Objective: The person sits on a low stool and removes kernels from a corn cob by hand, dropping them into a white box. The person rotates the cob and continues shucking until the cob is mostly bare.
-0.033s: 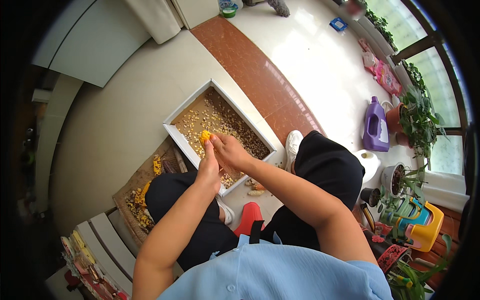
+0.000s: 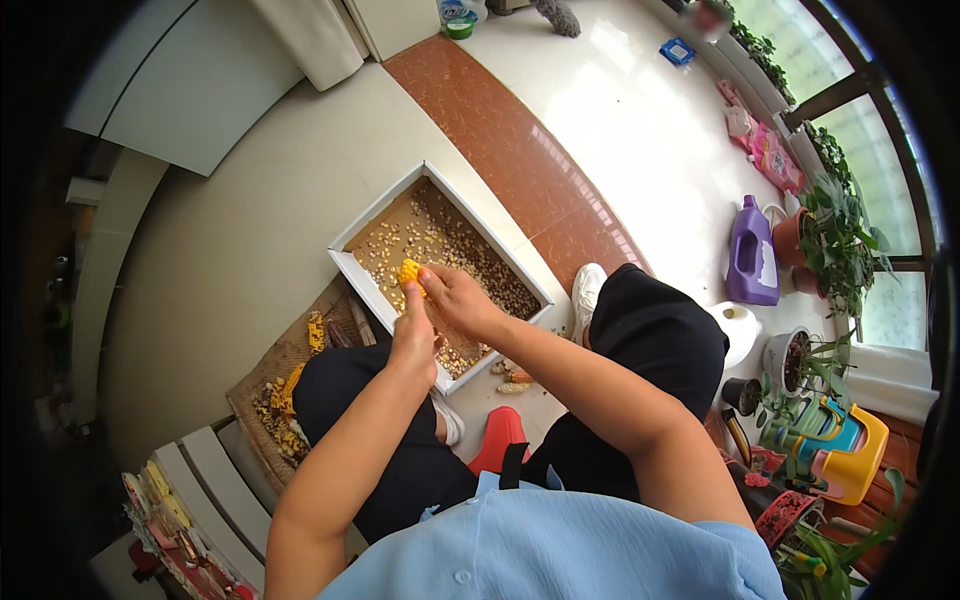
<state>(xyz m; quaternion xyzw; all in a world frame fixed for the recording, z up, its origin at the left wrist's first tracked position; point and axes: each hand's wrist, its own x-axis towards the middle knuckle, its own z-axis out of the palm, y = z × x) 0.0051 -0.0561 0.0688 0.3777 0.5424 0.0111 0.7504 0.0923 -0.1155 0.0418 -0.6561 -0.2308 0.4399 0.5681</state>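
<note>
A yellow corn cob (image 2: 409,270) is held between both my hands over a shallow white-rimmed cardboard box (image 2: 362,283). My left hand (image 2: 410,335) grips it from below, its thumb pressed against the cob. From the right, my right hand (image 2: 458,303) closes on the same cob, thumb at its side. Loose corn kernels (image 2: 440,225), pale yellow to dark, lie scattered over the box's brown bottom, thickest toward the right side. The fingers of both hands partly hide the cob's lower end.
Beside my left knee a woven mat (image 2: 330,298) holds more yellow cobs (image 2: 316,332) and dark kernels. Stripped cobs (image 2: 514,383) lie near the box's front corner. A red stool (image 2: 500,435) is between my legs. Right: a purple bottle (image 2: 752,255) and potted plants (image 2: 838,235).
</note>
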